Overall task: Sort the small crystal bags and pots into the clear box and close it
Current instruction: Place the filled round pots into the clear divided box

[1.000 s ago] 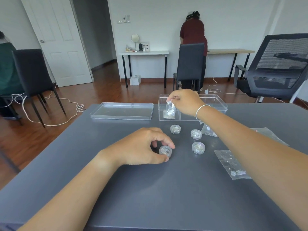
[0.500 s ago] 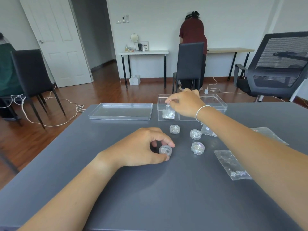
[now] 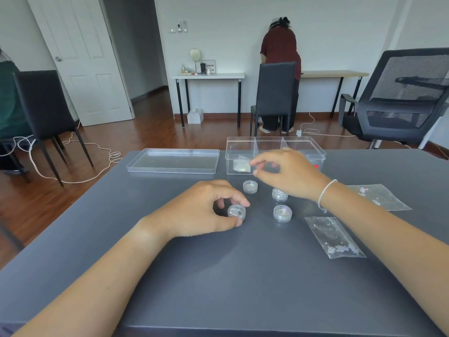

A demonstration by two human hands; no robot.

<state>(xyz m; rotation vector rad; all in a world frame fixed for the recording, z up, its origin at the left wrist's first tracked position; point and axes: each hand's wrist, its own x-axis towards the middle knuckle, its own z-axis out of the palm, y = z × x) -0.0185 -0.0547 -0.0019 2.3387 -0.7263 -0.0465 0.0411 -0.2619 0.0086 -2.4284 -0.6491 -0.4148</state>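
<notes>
**Crystal bags and pots, box open**

Box (image 3: 274,152): clear, three compartments, at table's far edge; one bag (image 3: 241,165) lies in its left compartment. Lid (image 3: 173,161) flat beside it, to the left.
Pots: four on the table (image 3: 218,276); nearest-left pot (image 3: 236,211) pinched by left hand (image 3: 204,210).
Right hand (image 3: 289,173): loose, empty, fingers spread, in front of the box.
Loose bags: two, lower right (image 3: 334,235) and far right (image 3: 380,197).

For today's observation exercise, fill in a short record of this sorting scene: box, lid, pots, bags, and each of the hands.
clear box: open, three compartments, one bag in the left one
lid: flat on the table, left of the box
pots: four on the table
bags outside the box: two, at right
left hand: grips the nearest pot
right hand: empty, in front of the box
</notes>
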